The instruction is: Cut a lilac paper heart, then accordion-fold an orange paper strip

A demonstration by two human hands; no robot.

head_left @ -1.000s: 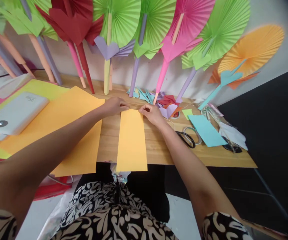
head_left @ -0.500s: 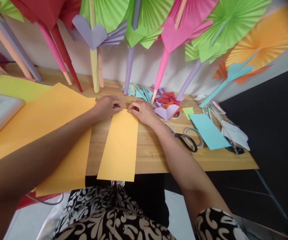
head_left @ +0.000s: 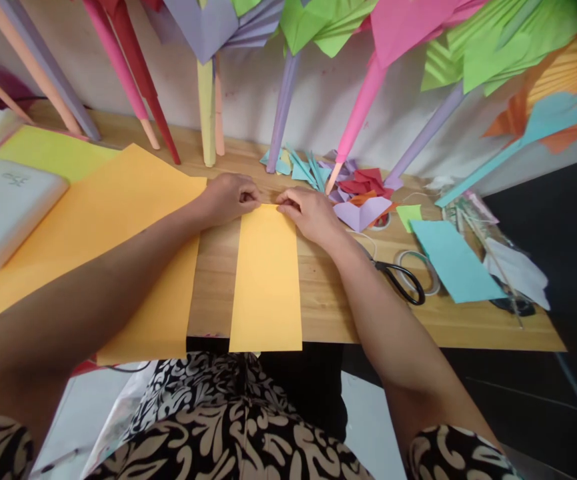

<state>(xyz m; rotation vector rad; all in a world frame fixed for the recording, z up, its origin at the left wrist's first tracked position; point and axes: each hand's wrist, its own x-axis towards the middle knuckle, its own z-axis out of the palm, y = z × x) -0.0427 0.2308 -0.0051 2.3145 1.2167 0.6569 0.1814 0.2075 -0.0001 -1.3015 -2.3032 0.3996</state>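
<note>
A long orange paper strip (head_left: 267,280) lies lengthwise on the wooden table (head_left: 328,300), its near end hanging over the front edge. My left hand (head_left: 228,197) pinches the strip's far left corner with closed fingers. My right hand (head_left: 308,213) pinches the far right corner, fingers curled on the paper. Both hands meet at the strip's far edge.
A large orange sheet (head_left: 113,227) lies left of the strip, with a yellow sheet (head_left: 43,153) and a white box (head_left: 3,210) beyond. Black scissors (head_left: 401,281), a tape ring (head_left: 418,270), a blue sheet (head_left: 453,260) and paper scraps (head_left: 358,193) sit right. Paper fans on sticks (head_left: 283,100) lean against the wall.
The strip, skewed half a second ago, now lies straight. My hands stay pinched at its far edge. The camera has dipped and moved closer to the table.
</note>
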